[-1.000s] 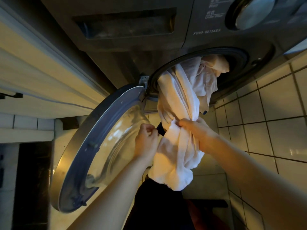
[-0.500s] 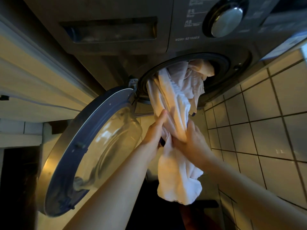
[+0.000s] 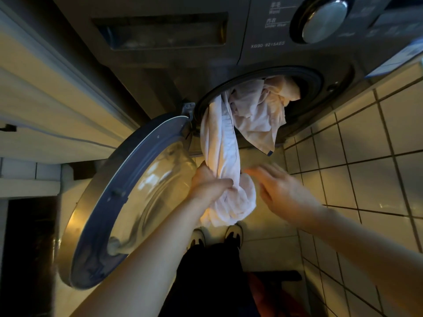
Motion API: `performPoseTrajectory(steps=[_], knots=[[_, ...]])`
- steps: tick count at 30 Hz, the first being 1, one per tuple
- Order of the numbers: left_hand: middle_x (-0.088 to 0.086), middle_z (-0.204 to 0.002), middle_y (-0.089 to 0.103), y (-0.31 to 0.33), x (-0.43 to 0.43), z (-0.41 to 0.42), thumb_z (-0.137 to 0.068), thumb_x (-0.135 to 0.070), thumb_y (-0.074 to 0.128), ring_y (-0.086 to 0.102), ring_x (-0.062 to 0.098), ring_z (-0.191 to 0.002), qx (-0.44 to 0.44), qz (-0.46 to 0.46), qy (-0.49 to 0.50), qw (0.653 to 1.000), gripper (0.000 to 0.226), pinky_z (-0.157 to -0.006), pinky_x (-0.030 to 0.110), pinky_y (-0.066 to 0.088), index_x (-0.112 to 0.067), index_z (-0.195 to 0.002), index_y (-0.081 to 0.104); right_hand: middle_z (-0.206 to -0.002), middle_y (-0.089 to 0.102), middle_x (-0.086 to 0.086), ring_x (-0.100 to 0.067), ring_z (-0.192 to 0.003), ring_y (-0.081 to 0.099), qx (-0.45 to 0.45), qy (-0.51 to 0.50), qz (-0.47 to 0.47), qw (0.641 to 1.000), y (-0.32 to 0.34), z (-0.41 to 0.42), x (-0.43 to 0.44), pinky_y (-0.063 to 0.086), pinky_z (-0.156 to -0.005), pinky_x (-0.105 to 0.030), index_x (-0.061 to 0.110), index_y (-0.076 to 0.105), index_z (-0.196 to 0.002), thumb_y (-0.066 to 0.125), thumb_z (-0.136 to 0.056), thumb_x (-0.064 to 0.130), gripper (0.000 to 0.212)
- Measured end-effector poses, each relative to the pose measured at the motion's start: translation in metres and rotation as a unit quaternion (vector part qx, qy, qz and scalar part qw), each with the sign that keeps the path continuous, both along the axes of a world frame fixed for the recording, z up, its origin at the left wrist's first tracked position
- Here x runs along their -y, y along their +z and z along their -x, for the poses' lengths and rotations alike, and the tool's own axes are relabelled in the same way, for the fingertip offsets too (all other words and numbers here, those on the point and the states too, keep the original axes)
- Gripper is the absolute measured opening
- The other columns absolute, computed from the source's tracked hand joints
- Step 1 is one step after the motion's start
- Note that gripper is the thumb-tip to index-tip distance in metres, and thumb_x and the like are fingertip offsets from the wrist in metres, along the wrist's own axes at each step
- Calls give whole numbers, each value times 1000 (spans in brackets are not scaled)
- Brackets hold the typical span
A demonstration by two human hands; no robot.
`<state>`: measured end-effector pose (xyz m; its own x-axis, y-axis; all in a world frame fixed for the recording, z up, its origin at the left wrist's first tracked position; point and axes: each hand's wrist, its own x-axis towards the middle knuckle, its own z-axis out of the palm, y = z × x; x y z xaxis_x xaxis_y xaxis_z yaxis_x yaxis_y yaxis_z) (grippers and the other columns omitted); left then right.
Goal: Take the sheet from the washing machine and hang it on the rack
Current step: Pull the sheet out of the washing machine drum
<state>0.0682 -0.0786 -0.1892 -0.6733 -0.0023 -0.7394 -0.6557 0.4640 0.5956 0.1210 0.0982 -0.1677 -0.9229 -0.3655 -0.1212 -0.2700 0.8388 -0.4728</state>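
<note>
The left grip (image 3: 211,187) is closed round the sheet (image 3: 219,138), with fingers and thumb curled about a twisted rope of white cloth. It holds just above the bunched end, which hangs below the fist. The right grip (image 3: 280,191) holds nothing: its fingers are spread and straight, blurred, just beside the bunch on its right. I cannot tell whether the fingertips touch the cloth.

The sheet lies partly out of the washer (image 3: 183,72). One rope of it runs from the left of the drum mouth (image 3: 307,88), over the rim and down to the left grip. A second fold spills over the rim to the right of it, with a dark-edged corner hanging free. More cloth is heaped in the mouth, and how much lies deeper in the dark drum is hidden. The door (image 3: 128,202) stands swung wide to the left. Below, the person's shoes (image 3: 233,234) stand on the tiled floor (image 3: 366,161), and the bunched end hangs above them.

I judge the task to be in its first part: the door is open and the sheet is seized and started out, but a good deal is not yet drawn free. What is left is to pull the rest out, keep it off the floor, carry it to the rack, which is not in view, and spread it there
</note>
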Motion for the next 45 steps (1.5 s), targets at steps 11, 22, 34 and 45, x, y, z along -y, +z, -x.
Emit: performPoseTrajectory(steps=[11, 22, 34, 45], knots=[[1, -85, 63, 26, 39, -39, -71, -31, 63, 60, 26, -80, -104, 181, -356, 911, 24, -67, 32, 50, -21, -90, 54, -159, -2, 1, -37, -144, -2, -51, 350, -273, 895, -32, 105, 35, 12, -114, -59, 36, -4, -148, 80, -58, 53, 124], [-5, -54, 53, 38, 66, -62, -38, -2, 73, 48, 19, -42, -320, 246, -322, 856, 38, -43, 15, 19, -19, -61, 47, -149, 30, 11, -25, -142, 13, 56, 368, -249, 894, -77, 104, 45, 10, -110, -55, 43, 20, -143, 65, -75, 48, 82], [-8, -110, 68, 20, 75, -86, -58, 0, 60, 61, 9, -105, -326, 183, -289, 881, 50, -58, 26, 54, -17, -104, 65, -140, 40, 14, -22, -139, 17, 87, 372, -272, 883, -103, 98, 22, 21, -106, -48, 36, 56, -116, 63, -82, 24, 37], [-15, -149, 36, 6, 70, -74, -64, 5, 41, 55, 22, -70, -362, 276, -450, 768, 89, -49, 28, 46, -39, -141, 36, -101, 65, 3, -27, -101, 59, 77, 285, -376, 878, -86, 104, 3, 32, -96, -49, 23, 47, -116, 58, -79, 37, 42]])
